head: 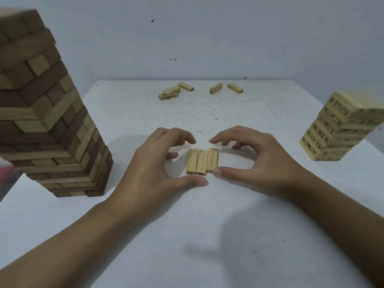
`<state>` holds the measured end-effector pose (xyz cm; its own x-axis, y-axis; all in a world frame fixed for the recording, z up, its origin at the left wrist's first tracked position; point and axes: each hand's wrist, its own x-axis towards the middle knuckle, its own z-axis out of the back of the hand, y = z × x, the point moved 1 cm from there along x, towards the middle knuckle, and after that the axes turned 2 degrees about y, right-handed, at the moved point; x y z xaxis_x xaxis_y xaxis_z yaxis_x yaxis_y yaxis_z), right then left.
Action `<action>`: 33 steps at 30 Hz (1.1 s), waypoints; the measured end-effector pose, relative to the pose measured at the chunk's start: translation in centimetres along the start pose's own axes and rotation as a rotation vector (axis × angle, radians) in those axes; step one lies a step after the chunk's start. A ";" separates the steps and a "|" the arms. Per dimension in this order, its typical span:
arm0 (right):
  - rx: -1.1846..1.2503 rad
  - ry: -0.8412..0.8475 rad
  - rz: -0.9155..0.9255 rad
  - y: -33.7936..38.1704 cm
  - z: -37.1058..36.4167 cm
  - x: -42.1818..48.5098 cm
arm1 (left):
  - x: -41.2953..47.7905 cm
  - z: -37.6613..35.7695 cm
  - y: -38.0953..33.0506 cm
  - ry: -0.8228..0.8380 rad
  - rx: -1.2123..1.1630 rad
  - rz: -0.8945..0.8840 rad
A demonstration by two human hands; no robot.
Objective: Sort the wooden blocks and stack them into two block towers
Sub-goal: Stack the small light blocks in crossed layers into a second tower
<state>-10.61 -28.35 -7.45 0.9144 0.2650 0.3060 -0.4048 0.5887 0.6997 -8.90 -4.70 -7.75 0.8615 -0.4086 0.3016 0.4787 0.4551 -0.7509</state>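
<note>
Three pale numbered wooden blocks [202, 161] lie side by side on the white table [207, 225], the right one set slightly farther back. My left hand [153, 163] cups them from the left, thumb along their near ends, fingers curved over the far ends. My right hand [251, 161] cups from the right, its thumb tip touching the near end of the right block. A tall tower of dark and light blocks [47, 113] stands at the left. A shorter tower of pale numbered blocks [342, 127] stands at the right.
Several loose pale blocks [176, 90] lie scattered near the table's far edge, with two more [225, 88] to their right. A white wall rises behind the table. Something red shows at the far left edge [6, 173].
</note>
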 end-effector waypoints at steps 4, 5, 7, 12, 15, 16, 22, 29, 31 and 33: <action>-0.044 0.048 -0.045 0.0 -0.3 -0.1 | -0.2 0.4 0.4 -0.009 -0.026 0.016; -0.046 0.050 -0.051 0.1 -0.3 -0.2 | -0.3 0.5 0.4 -0.005 -0.025 0.017; -0.055 0.054 -0.068 0.1 -0.2 -0.2 | -0.3 0.5 0.5 0.016 -0.018 0.018; -0.092 0.072 -0.088 0.3 -0.5 0.0 | 0.0 0.4 0.4 0.045 -0.019 0.039; -0.098 0.072 -0.086 0.4 -0.7 0.1 | 0.3 0.4 0.5 0.031 -0.025 0.046; -0.093 0.074 -0.087 0.5 -0.7 0.1 | 0.3 0.4 0.5 0.028 -0.031 0.049; -0.072 0.079 -0.064 0.4 -1.0 0.3 | 0.5 0.3 0.7 0.024 -0.001 0.046; -0.101 0.089 -0.044 0.2 -1.2 0.4 | 0.8 0.4 0.6 0.133 0.040 0.032; -0.101 0.102 -0.053 0.2 -1.2 0.5 | 0.8 0.4 0.6 0.145 0.045 0.035; -0.102 0.105 -0.057 0.2 -1.2 0.5 | 0.9 0.5 0.6 0.151 0.032 0.037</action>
<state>-10.26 -27.22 -7.95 0.9325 0.3042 0.1946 -0.3554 0.6781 0.6433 -7.81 -4.41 -7.61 0.8446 -0.5040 0.1805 0.4541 0.4960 -0.7401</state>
